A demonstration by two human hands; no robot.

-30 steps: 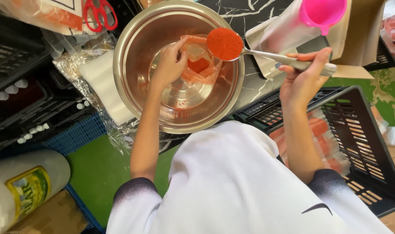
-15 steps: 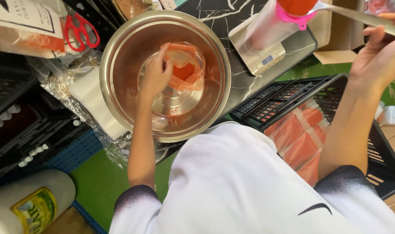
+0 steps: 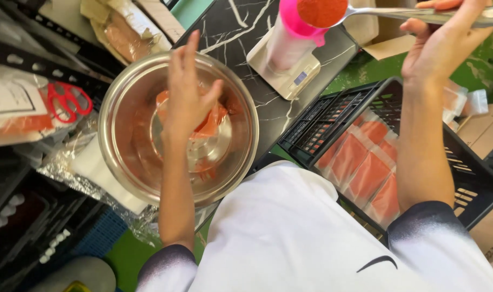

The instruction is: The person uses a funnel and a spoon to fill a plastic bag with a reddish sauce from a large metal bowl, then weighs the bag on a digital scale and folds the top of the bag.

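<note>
A spoon [image 3: 365, 11] heaped with red powder hangs over the pink funnel [image 3: 300, 21].

The right hand [image 3: 441, 48] grips the spoon's handle; the funnel sits in a bag on a small scale [image 3: 284, 73] on the dark desk [image 3: 246, 32]. Left of the scale, the left hand [image 3: 189, 100], fingers spread wide, reaches into a steel bowl [image 3: 127, 135] holding an orange packet [image 3: 211, 121]. Right of the bowl, a black crate [image 3: 468, 178] holds filled packets.
</note>
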